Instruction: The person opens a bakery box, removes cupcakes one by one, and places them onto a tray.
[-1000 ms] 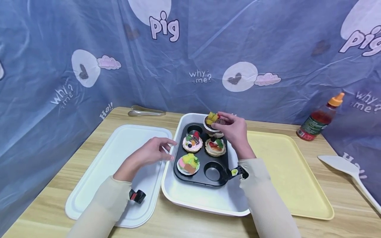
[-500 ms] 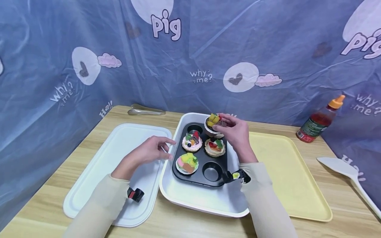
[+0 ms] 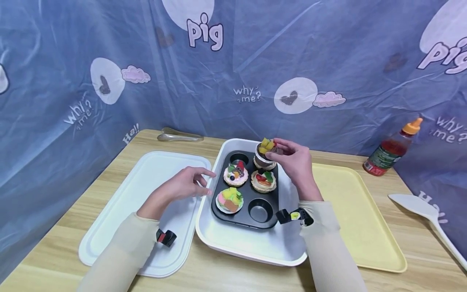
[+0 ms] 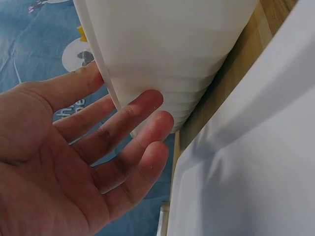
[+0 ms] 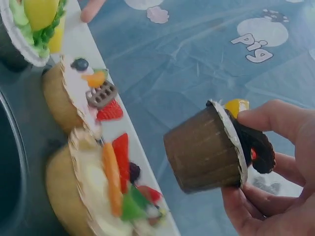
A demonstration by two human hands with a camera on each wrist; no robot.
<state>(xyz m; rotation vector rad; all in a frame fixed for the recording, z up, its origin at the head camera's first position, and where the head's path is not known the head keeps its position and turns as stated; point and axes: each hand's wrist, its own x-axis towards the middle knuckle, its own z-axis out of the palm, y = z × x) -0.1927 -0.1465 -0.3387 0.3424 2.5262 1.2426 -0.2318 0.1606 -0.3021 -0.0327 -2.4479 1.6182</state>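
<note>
My right hand (image 3: 294,162) pinches a chocolate cupcake (image 5: 204,152) by its upper rim, above the back right of a black muffin tin (image 3: 242,221). In the right wrist view the brown cup is tilted, with yellow pieces on top. Just beneath it in the head view, a pale tart (image 3: 265,165) is partly hidden. The tin also holds a pink cream tart (image 3: 233,178), a fruit tart (image 3: 263,185) and a cup with lettuce and yellow pieces (image 3: 229,201). My left hand (image 3: 184,184), fingers loosely spread, is at the left rim of the white tub (image 4: 157,44).
The tin sits inside the tub. A white tray (image 3: 146,190) lies left, a yellow tray (image 3: 359,219) right. Metal tongs (image 3: 180,138) lie at the back left. A sauce bottle (image 3: 390,150) and a white spoon (image 3: 419,205) are on the right. Blue cloth (image 3: 233,61) hangs behind.
My right hand has shifted a little to the right with the chocolate cupcake, showing more of the tart beneath. The left hand stays nearly still.
</note>
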